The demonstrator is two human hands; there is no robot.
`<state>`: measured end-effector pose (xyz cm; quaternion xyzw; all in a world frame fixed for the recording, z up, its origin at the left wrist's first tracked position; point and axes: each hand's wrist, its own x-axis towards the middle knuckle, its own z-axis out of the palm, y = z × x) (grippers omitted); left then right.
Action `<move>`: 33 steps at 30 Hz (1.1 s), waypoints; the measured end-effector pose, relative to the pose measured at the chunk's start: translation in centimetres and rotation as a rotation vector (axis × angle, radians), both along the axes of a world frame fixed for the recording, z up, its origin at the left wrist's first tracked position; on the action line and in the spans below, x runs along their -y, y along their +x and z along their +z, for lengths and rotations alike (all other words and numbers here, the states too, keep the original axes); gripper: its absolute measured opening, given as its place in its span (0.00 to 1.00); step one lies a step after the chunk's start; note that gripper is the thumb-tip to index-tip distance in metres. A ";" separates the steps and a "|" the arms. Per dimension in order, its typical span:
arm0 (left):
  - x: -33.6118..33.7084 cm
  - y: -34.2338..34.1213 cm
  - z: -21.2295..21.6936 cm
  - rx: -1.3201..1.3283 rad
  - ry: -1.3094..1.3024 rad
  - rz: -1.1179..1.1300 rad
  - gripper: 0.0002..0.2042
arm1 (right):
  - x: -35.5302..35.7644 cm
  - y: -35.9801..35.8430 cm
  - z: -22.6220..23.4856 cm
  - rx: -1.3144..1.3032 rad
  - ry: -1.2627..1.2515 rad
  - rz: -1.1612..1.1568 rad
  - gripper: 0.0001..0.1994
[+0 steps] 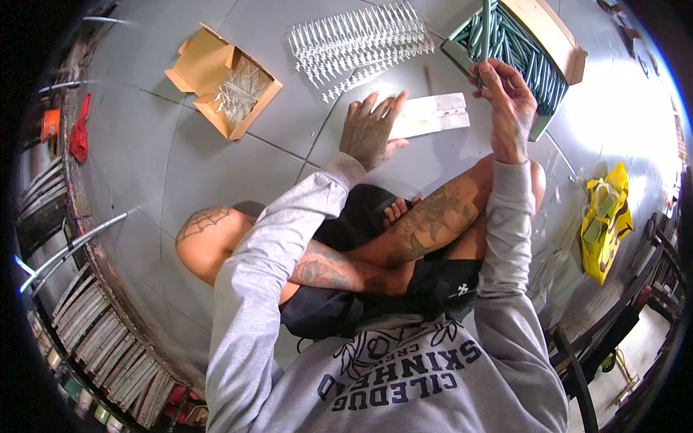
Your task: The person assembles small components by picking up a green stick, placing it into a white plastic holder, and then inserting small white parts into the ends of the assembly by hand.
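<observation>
My right hand (pixel 511 108) pinches a dark green pen-like stick (pixel 487 30) and holds it upright. Behind it is a cardboard box (pixel 575 50) full of similar green sticks. My left hand (pixel 372 133) is palm down with fingers spread, over the left end of a folded white paper strip (pixel 433 115). Whether it touches the paper, I cannot tell. Beyond the paper, rows of slim white and clear plastic pieces (pixel 361 43) lie side by side on the floor. An opened cardboard box (pixel 256 112) at the left holds thin clear plastic pieces (pixel 240 90).
I sit cross-legged on a grey tiled floor (pixel 209 166). A yellow plastic bag (pixel 605 224) lies at the right, near dark metal frames. Along the left stands a rack (pixel 108 346) with metal rods and stacked items, and a red cloth (pixel 80 130) hangs there.
</observation>
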<state>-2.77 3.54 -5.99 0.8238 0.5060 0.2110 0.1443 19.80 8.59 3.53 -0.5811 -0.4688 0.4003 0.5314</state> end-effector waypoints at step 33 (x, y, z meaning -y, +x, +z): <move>2.5 -12.6 0.0 0.259 -0.434 0.152 0.13 | 2.3 -6.8 -10.0 0.753 0.257 0.923 0.05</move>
